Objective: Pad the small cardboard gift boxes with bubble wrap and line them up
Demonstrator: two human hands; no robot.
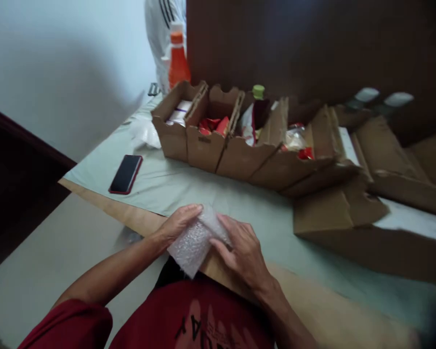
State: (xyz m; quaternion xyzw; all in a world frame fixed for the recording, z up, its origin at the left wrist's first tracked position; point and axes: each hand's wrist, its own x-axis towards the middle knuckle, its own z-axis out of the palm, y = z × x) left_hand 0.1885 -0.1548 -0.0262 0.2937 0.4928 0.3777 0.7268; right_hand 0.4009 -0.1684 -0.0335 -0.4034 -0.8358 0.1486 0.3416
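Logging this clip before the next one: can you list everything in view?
bubble wrap: one, white, at the table's near edge, held in both hands
phone: one, black with red edge, flat on the cloth, left
cloth: one, pale green, covering the table
boxes: an open row, count unclear, brown cardboard, far side
red packets: several, in the second box from the left
orange bottle: one, white cap, behind the leftmost box
green-capped bottle: one, dark, in the third box
other person: one, white striped garment, far end
left hand: on the wrap's left
right hand: on the wrap's right
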